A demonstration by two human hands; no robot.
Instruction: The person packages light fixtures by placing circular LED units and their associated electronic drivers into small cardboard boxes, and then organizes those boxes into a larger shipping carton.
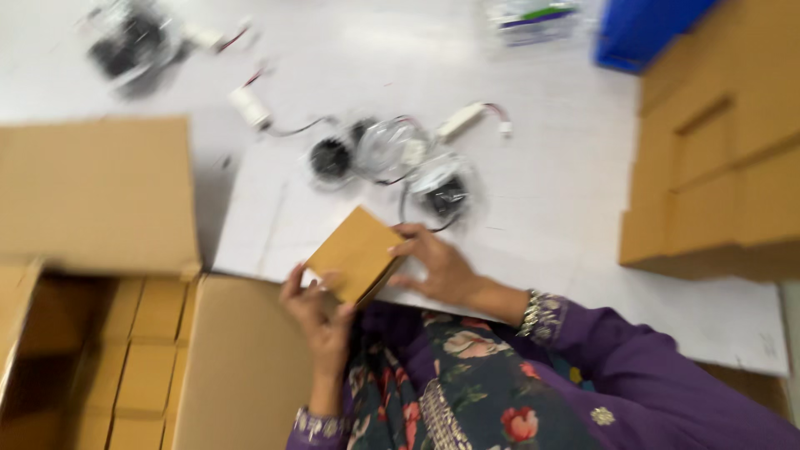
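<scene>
Holding one small flat brown cardboard box [357, 252] between both hands, we are keeping it just above the edge of the white table [550, 208], tilted with one corner up. Our left hand [321, 312] is cupping its lower left edge, fingers curled and clamped on the card; our right hand [442, 267] is pinching the right edge, thumb under and fingers [408, 247] over, likewise clamped. We are judging this as the box being handled between table and carton, and any further move is calling for a steady two-handed grip so the flat piece does not slip. Below and left of our left fingers, a large open carton [125, 350] is showing rows of like small brown boxes [146, 375] packed side by side, its flap [96, 192] standing up beyond. Just past our right fingertips, round lamp fittings in clear wrap [392, 154] are lying with white drivers and thin leads [467, 119]. Well right of our right fingers, stacked brown cartons [717, 150] are standing, a blue bin [642, 29] behind them. We are reading no labels: the view is blurred.
</scene>
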